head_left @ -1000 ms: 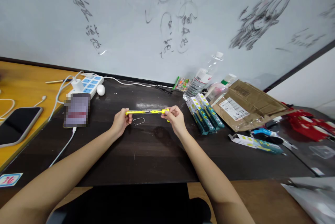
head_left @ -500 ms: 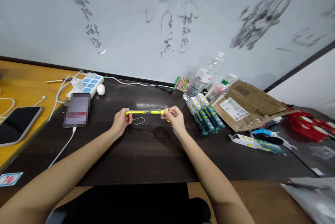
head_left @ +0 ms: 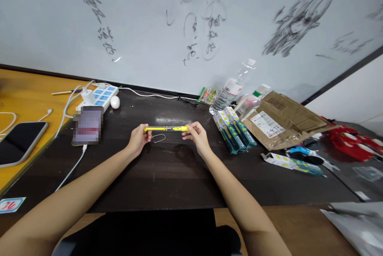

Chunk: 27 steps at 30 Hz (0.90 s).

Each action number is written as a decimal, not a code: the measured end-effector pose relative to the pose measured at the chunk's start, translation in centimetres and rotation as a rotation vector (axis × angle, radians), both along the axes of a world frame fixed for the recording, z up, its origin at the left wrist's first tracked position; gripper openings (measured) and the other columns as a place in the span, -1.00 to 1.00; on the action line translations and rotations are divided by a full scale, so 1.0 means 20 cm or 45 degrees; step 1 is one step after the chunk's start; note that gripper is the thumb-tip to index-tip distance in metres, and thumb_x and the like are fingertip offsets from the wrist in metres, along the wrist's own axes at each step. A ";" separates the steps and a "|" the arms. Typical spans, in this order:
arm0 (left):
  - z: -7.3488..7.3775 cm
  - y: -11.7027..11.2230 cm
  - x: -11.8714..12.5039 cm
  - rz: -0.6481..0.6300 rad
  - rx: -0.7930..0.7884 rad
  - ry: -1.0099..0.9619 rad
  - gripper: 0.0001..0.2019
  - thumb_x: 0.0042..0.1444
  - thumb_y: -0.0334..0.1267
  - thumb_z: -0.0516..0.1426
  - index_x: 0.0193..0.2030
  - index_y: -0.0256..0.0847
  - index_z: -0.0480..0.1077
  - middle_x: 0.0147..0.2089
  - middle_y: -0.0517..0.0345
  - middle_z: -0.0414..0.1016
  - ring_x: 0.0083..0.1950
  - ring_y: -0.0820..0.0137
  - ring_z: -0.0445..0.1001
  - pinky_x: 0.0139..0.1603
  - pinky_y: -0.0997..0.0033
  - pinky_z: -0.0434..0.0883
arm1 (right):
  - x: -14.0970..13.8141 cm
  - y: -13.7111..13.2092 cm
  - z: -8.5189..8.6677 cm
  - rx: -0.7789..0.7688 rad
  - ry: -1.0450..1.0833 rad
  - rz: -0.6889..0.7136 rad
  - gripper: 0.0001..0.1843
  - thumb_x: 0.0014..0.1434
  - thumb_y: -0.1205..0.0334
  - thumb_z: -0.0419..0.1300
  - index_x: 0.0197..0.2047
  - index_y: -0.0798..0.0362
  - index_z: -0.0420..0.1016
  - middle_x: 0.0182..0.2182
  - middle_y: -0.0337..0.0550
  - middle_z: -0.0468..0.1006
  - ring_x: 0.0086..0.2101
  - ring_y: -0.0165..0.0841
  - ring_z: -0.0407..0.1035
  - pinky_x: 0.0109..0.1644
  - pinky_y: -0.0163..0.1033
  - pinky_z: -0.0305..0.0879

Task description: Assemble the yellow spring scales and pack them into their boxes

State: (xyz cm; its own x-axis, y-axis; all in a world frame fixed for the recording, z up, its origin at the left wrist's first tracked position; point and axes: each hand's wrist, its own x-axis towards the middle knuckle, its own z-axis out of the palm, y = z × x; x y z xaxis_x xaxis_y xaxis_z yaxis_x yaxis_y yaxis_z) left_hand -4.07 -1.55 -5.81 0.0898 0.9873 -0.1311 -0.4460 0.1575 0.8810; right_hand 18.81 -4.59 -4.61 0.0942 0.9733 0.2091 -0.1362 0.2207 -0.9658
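Between my two hands a slim yellow pen-shaped tool with a clear middle section [head_left: 170, 128] is held level above the dark desk. The fingers of my left hand [head_left: 139, 139] pinch its left end. At the other end, the thumb and fingertips of my right hand [head_left: 197, 137] close on the yellow tip. Just below the tool, near my left fingers, lies a thin bent wire loop [head_left: 159, 138]. The tool's exact kind is too small to make out.
To the right lie teal-and-white boxes [head_left: 235, 130], an opened narrow box [head_left: 295, 164] and a cardboard parcel [head_left: 281, 120]. A water bottle [head_left: 229, 92] stands behind. At left are a power strip [head_left: 101, 98], a charging phone [head_left: 87, 125] and another phone [head_left: 20, 142].
My right hand has shifted slightly left and its fingers have changed their hold on the tool's right end. My left hand and the tool stay nearly still.
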 end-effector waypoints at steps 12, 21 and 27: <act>0.01 -0.01 0.00 0.000 -0.003 0.009 -0.81 -0.05 -0.21 0.10 -0.53 -0.24 0.20 -0.60 0.29 0.28 -0.63 0.58 0.24 -0.63 0.58 0.18 | 0.01 0.01 0.00 0.075 -0.067 -0.029 -0.71 0.04 0.06 0.25 -0.30 0.01 0.25 -0.54 -0.40 0.35 -0.57 -0.52 0.33 -0.48 -0.34 0.45; 0.02 -0.01 0.01 0.001 0.015 0.012 -0.82 -0.04 -0.23 0.10 -0.53 -0.23 0.18 -0.61 0.29 0.28 -0.64 0.58 0.24 -0.64 0.58 0.18 | 0.01 0.01 -0.02 0.082 -0.142 -0.027 -0.72 0.11 0.00 0.18 -0.31 0.02 0.25 -0.67 -0.46 0.27 -0.66 -0.55 0.20 -0.54 -0.37 0.38; 0.02 -0.02 0.01 -0.011 0.021 0.020 -0.82 -0.03 -0.24 0.10 -0.53 -0.23 0.18 -0.62 0.29 0.27 -0.64 0.58 0.23 -0.64 0.58 0.18 | 0.00 0.00 -0.01 0.101 -0.182 -0.007 -0.72 0.14 -0.02 0.14 -0.32 0.02 0.25 -0.72 -0.50 0.17 -0.70 -0.57 0.10 -0.60 -0.41 0.28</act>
State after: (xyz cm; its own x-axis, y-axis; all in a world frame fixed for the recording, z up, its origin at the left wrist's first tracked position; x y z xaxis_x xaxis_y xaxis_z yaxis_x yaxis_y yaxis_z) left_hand -3.79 -2.01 -5.42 0.0965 0.9885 -0.1163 -0.4305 0.1468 0.8906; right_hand 18.89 -4.55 -4.79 0.0632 0.9527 0.2972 0.0024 0.2977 -0.9547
